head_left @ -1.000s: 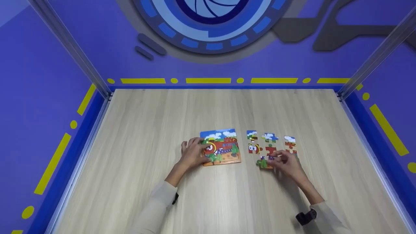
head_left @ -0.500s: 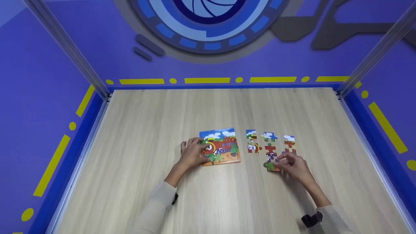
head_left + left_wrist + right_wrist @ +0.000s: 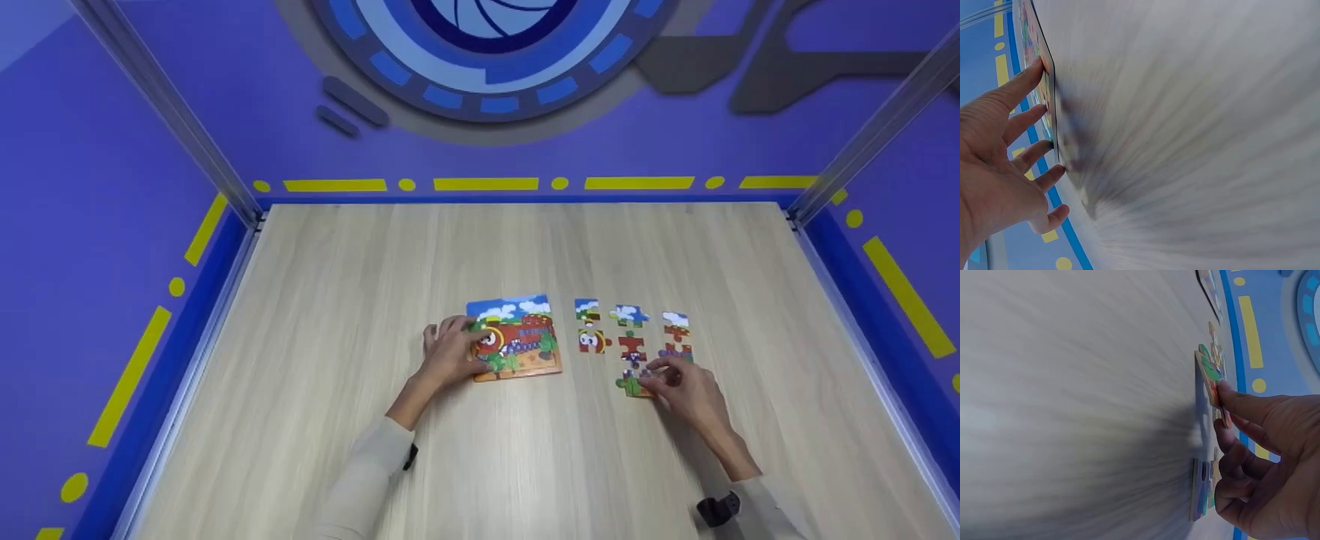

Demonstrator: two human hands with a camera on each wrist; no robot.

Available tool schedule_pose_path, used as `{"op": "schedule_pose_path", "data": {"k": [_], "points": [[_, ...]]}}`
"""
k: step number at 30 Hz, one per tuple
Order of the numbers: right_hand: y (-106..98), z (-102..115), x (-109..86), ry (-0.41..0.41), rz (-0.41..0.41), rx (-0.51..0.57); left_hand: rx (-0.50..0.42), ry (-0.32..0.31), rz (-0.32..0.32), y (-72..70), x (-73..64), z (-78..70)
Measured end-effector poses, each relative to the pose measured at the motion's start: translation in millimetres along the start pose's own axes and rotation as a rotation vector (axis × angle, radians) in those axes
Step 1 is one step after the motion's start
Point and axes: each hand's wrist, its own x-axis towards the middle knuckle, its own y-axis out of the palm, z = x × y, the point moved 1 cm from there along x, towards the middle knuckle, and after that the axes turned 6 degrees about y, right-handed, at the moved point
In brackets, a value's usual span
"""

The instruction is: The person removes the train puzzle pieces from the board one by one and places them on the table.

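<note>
My left hand [image 3: 450, 354] rests at the left side of a square picture puzzle [image 3: 525, 341] that shows a red train under a blue sky. In the left wrist view the thumb and spread fingertips touch its edge. My right hand [image 3: 694, 394] pinches a jigsaw piece [image 3: 1210, 374] with a green cactus on it between thumb and finger. The right wrist view has this piece tilted, close over the table. From the head view it stands just below a red jigsaw piece [image 3: 631, 345], in the middle column of loose pieces.
More loose jigsaw pieces lie right of the puzzle: an eye piece [image 3: 591, 341], a sky piece [image 3: 628, 315] and a cloud piece [image 3: 675, 319] among them. Blue panels [image 3: 487, 165] wall in the wooden table [image 3: 495, 465] at the back and sides.
The right hand has shifted right with the cactus piece, bringing it under the middle column of pieces. The left hand has stayed at the puzzle.
</note>
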Motion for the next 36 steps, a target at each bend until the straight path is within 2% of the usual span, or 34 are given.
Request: {"op": "schedule_pose_path", "data": {"k": [6,15,22,25,32,36], "points": [[3.2,-1.8,-1.9,-0.03,-0.048,-0.063,-0.002,0.001,-0.004,1.0,0.0,0.6],[3.2,-4.2,-1.5,-0.033,-0.031,-0.089,-0.008,-0.008,0.001,3.2,0.7,0.8],[3.5,-0.7,-2.4,-0.033,0.067,-0.079,-0.003,-0.011,-0.009,3.0,-0.3,0.7],[4.6,0.3,-2.7,-0.024,0.081,-0.077,-0.007,-0.008,-0.008,2.5,-0.8,0.6],[5.5,0.4,-2.3,-0.056,0.056,-0.066,-0.014,0.012,-0.007,0.9,-3.0,0.7],[3.2,0.1,-3.0,-0.09,0.019,-0.02,-0.008,0.03,0.013,1.5,-3.7,1.6]]}}
